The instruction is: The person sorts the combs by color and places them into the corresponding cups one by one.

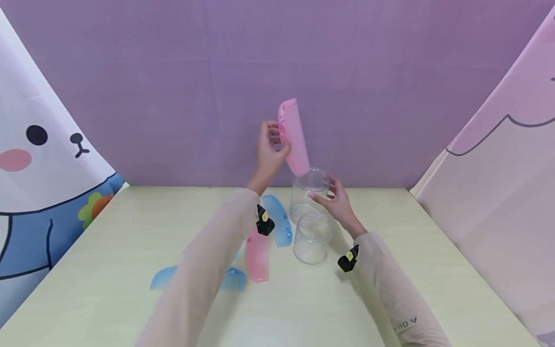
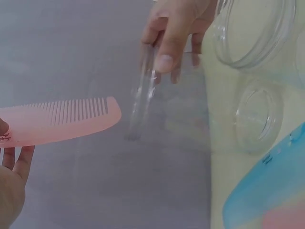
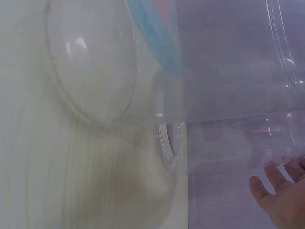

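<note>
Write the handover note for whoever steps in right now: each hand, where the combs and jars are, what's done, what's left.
Left hand: holds the pink comb raised, its lower end just above the mouth of the far clear jar; grip near the comb's spine.
Right hand: fingers on the rim of that far jar, steadying it.
Near clear jar: stands on the table in front of the far one; looks empty.
Still lying on the table: a second pink comb and two blue combs.
Done: one comb lifted to the jar.
Left: no comb is inside a jar yet.
</note>
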Demonstrator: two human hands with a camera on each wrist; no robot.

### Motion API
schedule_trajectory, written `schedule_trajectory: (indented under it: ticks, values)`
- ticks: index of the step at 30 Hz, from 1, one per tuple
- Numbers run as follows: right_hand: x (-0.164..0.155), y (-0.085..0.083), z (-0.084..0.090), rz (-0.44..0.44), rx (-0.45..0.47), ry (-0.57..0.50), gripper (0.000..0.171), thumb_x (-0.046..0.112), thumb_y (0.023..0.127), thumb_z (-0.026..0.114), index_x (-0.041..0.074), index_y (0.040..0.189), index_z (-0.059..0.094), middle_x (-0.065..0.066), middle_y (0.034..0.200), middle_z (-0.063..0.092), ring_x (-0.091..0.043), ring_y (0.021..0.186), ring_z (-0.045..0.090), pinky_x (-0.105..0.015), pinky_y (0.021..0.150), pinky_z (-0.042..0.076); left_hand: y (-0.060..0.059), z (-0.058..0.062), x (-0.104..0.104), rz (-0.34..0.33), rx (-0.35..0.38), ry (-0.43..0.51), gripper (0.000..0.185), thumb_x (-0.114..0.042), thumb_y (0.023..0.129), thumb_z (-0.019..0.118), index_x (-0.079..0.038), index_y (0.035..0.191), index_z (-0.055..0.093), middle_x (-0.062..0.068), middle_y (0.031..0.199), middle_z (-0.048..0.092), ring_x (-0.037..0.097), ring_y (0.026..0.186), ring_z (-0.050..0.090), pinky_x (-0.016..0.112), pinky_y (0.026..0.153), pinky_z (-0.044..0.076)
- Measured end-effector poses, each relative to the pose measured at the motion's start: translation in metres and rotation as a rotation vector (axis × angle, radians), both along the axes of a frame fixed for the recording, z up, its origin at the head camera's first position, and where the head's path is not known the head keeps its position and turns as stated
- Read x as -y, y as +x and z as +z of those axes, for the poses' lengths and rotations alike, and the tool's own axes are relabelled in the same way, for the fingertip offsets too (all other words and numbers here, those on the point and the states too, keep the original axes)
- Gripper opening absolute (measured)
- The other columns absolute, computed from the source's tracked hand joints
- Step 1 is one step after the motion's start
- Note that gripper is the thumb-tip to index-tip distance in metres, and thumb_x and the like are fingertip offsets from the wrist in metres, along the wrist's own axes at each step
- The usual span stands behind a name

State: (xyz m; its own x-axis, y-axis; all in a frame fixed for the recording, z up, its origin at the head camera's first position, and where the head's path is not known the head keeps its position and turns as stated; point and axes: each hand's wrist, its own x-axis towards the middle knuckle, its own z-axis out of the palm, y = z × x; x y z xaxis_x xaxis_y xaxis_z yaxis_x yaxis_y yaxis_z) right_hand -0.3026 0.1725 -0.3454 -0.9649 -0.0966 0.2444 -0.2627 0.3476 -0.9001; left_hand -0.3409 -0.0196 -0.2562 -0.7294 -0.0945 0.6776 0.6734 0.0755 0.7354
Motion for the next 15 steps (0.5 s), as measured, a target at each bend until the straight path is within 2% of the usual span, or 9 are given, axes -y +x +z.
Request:
schedule_trajectory:
  ticks: [4, 11, 15]
  values:
    - [0.0, 0.0, 0.001, 0.0, 0.004, -0.001, 0.079, 0.019, 0.083, 0.066, 0.001, 0.142, 0.017, -0.019, 0.147, 0.024, -0.036, 0.132, 0.029, -0.052, 0.107, 0.029, 0.002, -0.008, -0.007, -0.015, 0.036, 0.017, 0.042, 0.009, 0.077, 0.057, 0.002, 0.114, 0.04, 0.018, 0.101, 0.052, 0.029, 0.089, 0.056, 0.04, 0.076, 0.053]
    - [0.0, -0.001, 0.0, 0.002, 0.012, -0.002, 0.079, 0.02, 0.083, 0.066, 0.001, 0.142, 0.017, -0.019, 0.147, 0.023, -0.036, 0.133, 0.029, -0.051, 0.107, 0.029, 0.02, -0.012, -0.018, -0.06, 0.101, 0.046, 0.039, 0.011, 0.079, 0.056, 0.003, 0.114, 0.039, 0.021, 0.104, 0.051, 0.034, 0.093, 0.055, 0.042, 0.083, 0.051]
    - [-0.001, -0.002, 0.0, 0.0, 0.01, -0.001, 0.079, 0.019, 0.083, 0.066, 0.001, 0.142, 0.017, -0.019, 0.147, 0.024, -0.036, 0.132, 0.029, -0.051, 0.106, 0.03, 0.011, -0.027, -0.025, -0.05, 0.131, 0.019, 0.039, 0.005, 0.082, 0.058, -0.004, 0.115, 0.04, 0.015, 0.107, 0.052, 0.027, 0.095, 0.055, 0.035, 0.082, 0.052]
